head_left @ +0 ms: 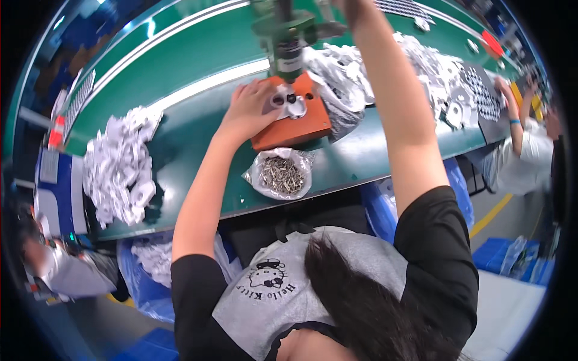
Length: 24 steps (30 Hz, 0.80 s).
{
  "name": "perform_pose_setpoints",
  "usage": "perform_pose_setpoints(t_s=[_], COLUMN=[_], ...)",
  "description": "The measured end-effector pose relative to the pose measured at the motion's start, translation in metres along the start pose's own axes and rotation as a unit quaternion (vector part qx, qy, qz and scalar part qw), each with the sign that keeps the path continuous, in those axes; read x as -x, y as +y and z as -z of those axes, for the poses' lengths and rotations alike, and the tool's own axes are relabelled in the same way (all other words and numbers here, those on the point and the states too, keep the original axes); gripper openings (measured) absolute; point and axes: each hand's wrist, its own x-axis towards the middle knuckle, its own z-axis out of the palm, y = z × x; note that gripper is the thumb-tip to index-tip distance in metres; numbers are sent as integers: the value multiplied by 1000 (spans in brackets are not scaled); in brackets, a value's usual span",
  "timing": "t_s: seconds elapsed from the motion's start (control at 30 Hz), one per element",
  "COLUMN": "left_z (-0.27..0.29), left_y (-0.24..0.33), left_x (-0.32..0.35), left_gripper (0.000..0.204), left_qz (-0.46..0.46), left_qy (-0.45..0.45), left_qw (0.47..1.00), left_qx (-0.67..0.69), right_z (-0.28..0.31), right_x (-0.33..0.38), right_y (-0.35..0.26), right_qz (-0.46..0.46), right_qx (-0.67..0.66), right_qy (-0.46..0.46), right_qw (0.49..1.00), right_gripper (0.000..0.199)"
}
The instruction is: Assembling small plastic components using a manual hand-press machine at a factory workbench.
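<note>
My left hand (251, 107) reaches across an orange block (295, 129), its thumb and fingers closed about the edge of a white plastic part (293, 109) lying on top. Directly above that part stands a green press (288, 51) with a dark tip pointing down, close over the white piece. My right arm stretches up past the press, and my right hand (356, 8) is beside its upper part, cut off by the picture's top edge; its fingers are hidden. In front of the block sits a clear plastic bag (283, 175) of small metal pins or screws.
White plastic parts are heaped at the left (120, 171) and in a bag behind the block (343, 75), with another pile (436, 75) farther right. Blue-lined bins (147, 283) stand below the bench edge. Other people work at the far right and far left.
</note>
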Motion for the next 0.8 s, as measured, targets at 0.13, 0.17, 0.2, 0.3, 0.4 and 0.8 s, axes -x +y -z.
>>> perform_pose_setpoints(t_s=[0.13, 0.17, 0.2, 0.3, 0.4, 0.8], left_z=[24, 33, 26, 11, -22, 25], left_y=[7, 6, -9, -58, -118, -78], left_x=[4, 2, -2, -18, -44, 89], left_gripper=[42, 36, 33, 32, 33, 30], left_qz=[39, 132, 115, 187, 208, 190], left_qy=[36, 7, 88, 162, 278, 323], left_qw=[997, 984, 984, 964, 910, 922], left_qx=[49, 118, 101, 95, 227, 99], right_z=[67, 83, 108, 172, 206, 255], right_x=[74, 112, 141, 207, 240, 257], right_y=[60, 45, 47, 83, 105, 146], right_qz=[56, 37, 13, 3, 17, -94], right_qx=[-24, 31, 111, 332, 467, 708], right_qy=[-40, 1, 32, 101, 120, 49], right_qw=[997, 999, 993, 938, 876, 698], right_gripper=[33, 29, 26, 20, 17, 54])
